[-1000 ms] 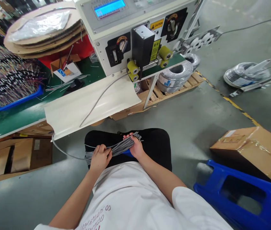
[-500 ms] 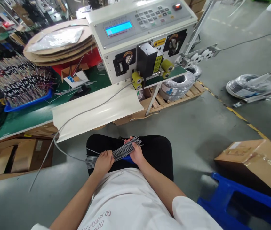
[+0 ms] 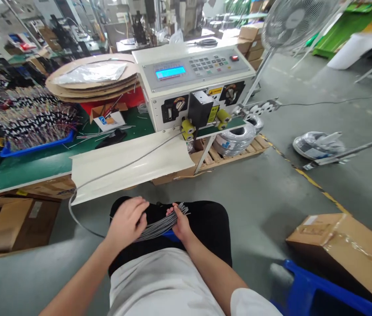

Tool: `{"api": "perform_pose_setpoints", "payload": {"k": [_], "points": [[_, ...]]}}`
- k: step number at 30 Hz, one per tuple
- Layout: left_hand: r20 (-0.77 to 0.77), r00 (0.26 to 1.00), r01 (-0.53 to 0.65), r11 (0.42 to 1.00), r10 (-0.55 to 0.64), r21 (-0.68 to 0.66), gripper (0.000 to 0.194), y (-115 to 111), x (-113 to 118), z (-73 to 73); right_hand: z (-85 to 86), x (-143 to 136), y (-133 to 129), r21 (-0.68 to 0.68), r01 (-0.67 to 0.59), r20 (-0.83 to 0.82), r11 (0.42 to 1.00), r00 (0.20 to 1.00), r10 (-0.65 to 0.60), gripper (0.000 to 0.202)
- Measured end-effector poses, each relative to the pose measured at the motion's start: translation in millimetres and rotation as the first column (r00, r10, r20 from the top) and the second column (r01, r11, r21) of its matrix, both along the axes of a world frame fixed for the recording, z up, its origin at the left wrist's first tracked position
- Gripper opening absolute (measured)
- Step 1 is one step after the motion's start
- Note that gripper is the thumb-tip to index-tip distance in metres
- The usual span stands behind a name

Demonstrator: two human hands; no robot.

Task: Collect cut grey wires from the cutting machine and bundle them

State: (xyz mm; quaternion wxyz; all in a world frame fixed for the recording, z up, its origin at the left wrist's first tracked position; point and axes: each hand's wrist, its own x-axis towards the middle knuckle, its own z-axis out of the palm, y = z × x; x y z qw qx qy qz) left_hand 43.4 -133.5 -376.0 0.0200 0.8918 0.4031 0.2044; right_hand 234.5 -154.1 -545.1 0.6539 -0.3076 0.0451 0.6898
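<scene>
A bundle of thin grey cables (image 3: 156, 230) lies across my lap. My right hand (image 3: 182, 224) is closed around its right end, with cut tips sticking out past the fingers. Raised just above the left part of the bundle, my left hand (image 3: 128, 220) has its fingers stretched and its thumb apart, and it hides that end. One long grey cable (image 3: 129, 164) runs from the yellow rollers (image 3: 187, 129) of a white wire-cutting machine (image 3: 146, 109), over a cream chute (image 3: 153, 164), then droops down behind my left forearm.
On the green bench (image 3: 50, 169) stand a blue tray (image 3: 37, 148) of wire pieces and stacked cardboard discs (image 3: 63, 90). Wrapped cable coils (image 3: 235, 139) sit on a pallet below. At right are a carton (image 3: 324, 237), a blue stool (image 3: 304, 281) and a fan (image 3: 294, 22).
My left hand has let go of the bundle and lifted up and left. The right hand keeps its hold. The view has tilted upward, and the long cable's loose end is now out of sight.
</scene>
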Motion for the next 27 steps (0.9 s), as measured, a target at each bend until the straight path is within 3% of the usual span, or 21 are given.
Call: {"api": "perform_pose_setpoints", "payload": {"k": [3,5,7,10,14,17,21,24,27], "points": [[0.050,0.992,-0.119,0.979,0.112,0.165,0.041,47,13,46.4,-4.2,2,-5,-0.009,-0.038,-0.005,0.999,0.999,0.038,0.026],[0.039,0.980,-0.199,0.957,0.195,0.209,0.044,76,24,60.9,-5.2,3,-8,-0.024,-0.071,0.002,0.997,0.997,0.071,0.027],[0.026,0.970,-0.243,0.947,0.243,0.213,0.049,98,33,62.5,-5.4,5,-11,-0.025,-0.096,0.010,0.995,0.995,0.097,0.028],[-0.005,0.964,-0.262,0.947,0.268,0.184,0.056,116,39,51.1,-5.3,10,-14,0.002,-0.110,0.027,0.994,0.994,0.110,0.031],[0.005,0.960,-0.274,0.941,0.279,0.196,0.061,117,36,37.8,-4.7,14,-14,0.005,-0.140,0.010,0.990,0.990,0.140,0.038],[0.018,0.961,-0.273,0.942,0.275,0.196,0.066,109,30,36.8,-3.7,13,-12,-0.011,-0.151,-0.016,0.989,0.988,0.151,0.035],[-0.053,0.963,-0.261,0.962,0.266,0.078,0.067,100,21,39.5,-2.8,10,-9,0.009,-0.128,-0.034,0.992,0.991,0.128,0.035],[-0.095,0.966,-0.240,0.971,0.241,0.024,0.058,93,9,42.4,-2.6,10,-8,0.020,-0.114,-0.043,0.993,0.992,0.115,0.038],[-0.141,0.968,-0.197,0.977,0.207,0.083,0.034,80,-7,44.6,-0.8,12,-7,0.042,-0.116,-0.039,0.992,0.992,0.117,0.035]]}}
